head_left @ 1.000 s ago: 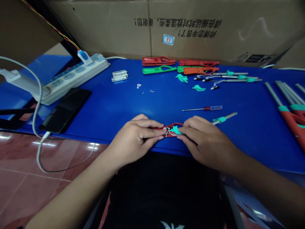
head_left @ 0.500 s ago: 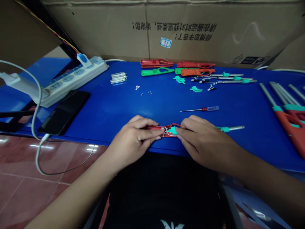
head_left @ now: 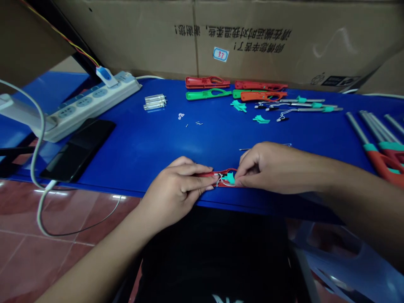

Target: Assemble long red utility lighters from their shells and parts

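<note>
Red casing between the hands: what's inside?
In the red casing, white wires and a teal piece show. The left hand covers one part, the right hand another; anything beneath them is hidden.

Over at the blue table (head_left: pixel 151 151), the person's left hand (head_left: pixel 176 185) grips a red casing (head_left: pixel 225 171) holding white wires (head_left: pixel 221 182) and a turquoise piece (head_left: pixel 231 179); the curled right hand (head_left: pixel 271 168) works at its other end, partly hiding a screwdriver (head_left: pixel 244 149).

Casing (head_left: pixel 222 172) between hands (head_left: pixel 173 184), phone (head_left: pixel 78 150) left, carton (head_left: pixel 142 42) behind
</note>
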A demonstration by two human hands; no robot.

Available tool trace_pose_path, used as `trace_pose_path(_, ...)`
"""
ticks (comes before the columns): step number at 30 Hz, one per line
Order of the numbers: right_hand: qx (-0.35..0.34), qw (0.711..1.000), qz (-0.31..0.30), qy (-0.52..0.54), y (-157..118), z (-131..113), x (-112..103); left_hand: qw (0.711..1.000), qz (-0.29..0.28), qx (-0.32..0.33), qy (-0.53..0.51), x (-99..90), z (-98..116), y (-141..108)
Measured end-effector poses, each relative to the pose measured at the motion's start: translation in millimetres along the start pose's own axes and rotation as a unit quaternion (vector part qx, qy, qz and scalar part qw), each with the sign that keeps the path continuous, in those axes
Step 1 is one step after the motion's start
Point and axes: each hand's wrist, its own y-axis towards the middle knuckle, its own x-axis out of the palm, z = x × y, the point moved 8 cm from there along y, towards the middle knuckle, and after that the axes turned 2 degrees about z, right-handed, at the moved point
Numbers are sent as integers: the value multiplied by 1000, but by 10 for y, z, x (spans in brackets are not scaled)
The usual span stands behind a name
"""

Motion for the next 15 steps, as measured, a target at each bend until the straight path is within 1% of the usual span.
trace_pose_path(2, 12, 1000, -2, 1, 24, 12, 14, 1000, -5, -3, 0, 12, -4, -1)
trace_pose_path(6, 33, 999, 21, -14, 14, 15, 35, 1000, -17, -7, -2, 26, -10, 9)
trace_pose_path(11, 0, 996, 71, -54, -69, -68, -56, 1000, -23, -2, -1, 12, 11, 16)
trace_pose_path(13, -9, 993, 109, -51, -166, -63, -112, 1000, -20, -4, 0, 5, 16, 12)
trace_pose_path(15, -28, 984, 169, -51, -313, -48, -158, 1000, -21, -3, 0, 8, 25, 8)
